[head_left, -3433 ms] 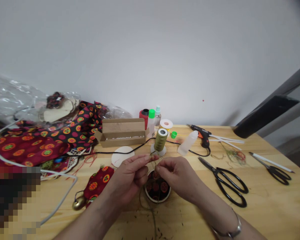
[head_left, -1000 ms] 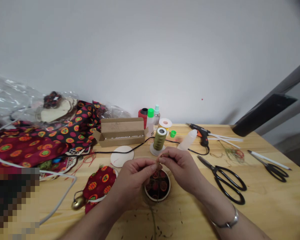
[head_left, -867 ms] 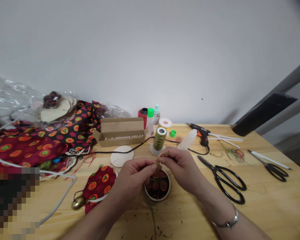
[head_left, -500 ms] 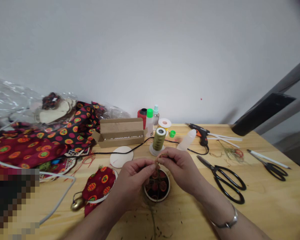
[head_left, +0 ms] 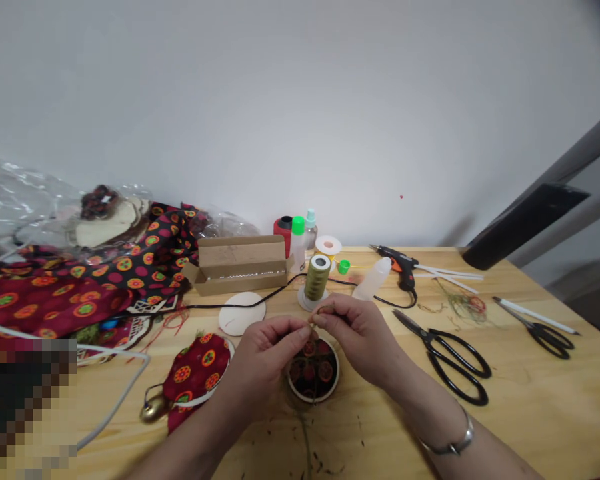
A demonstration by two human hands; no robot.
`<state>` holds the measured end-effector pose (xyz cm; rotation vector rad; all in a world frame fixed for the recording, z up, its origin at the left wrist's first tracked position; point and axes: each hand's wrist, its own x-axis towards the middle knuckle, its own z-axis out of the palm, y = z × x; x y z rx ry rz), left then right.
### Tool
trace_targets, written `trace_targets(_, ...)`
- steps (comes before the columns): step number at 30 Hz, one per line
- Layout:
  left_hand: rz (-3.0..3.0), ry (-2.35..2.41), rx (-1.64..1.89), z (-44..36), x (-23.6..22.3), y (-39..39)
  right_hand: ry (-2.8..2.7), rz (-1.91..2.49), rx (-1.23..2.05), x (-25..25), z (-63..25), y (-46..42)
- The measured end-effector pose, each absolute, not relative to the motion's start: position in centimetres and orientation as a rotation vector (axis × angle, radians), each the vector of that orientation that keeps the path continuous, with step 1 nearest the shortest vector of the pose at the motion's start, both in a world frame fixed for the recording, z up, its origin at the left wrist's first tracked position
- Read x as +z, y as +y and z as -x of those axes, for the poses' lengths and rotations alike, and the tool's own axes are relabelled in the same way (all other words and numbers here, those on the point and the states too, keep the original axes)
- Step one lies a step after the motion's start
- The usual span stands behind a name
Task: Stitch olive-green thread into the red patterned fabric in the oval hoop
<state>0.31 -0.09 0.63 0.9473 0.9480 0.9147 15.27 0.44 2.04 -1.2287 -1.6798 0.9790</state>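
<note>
left hand [head_left: 266, 353] and right hand [head_left: 361, 340] pinching a thin strand [head_left: 312, 327] above the round patterned piece [head_left: 325, 371], fingertips close together, presumably for fine control.

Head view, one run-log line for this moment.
left hand: pinching fine strand; right hand: same, fingertips adjacent; beneath hands: round patterned piece; behind: upright olive thread spool; right: large black-handled scissors

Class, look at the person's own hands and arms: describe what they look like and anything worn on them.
The left hand and right hand are both ungloved, and no sleeve shows on either arm. A narrow, shiny silver-coloured bracelet with a small raised knob circles the right wrist. No bracelet shows on the left.
</note>
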Motion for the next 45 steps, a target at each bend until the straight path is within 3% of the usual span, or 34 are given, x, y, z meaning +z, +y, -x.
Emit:
trace_targets(24,-0.888,0.928,0.872,0.1,-0.2,0.0,-1.590,1.243,1.041,1.8,-15.1,0.4)
trace_targets(34,-0.880,0.926,0.873,0.3,-0.5,0.2,-1.344,1.260,1.361,2.3,-14.8,0.5)
trace_targets(45,-0.878,0.928,0.873,0.2,-0.3,0.2,-1.345,1.270,1.337,2.1,-14.7,0.7)
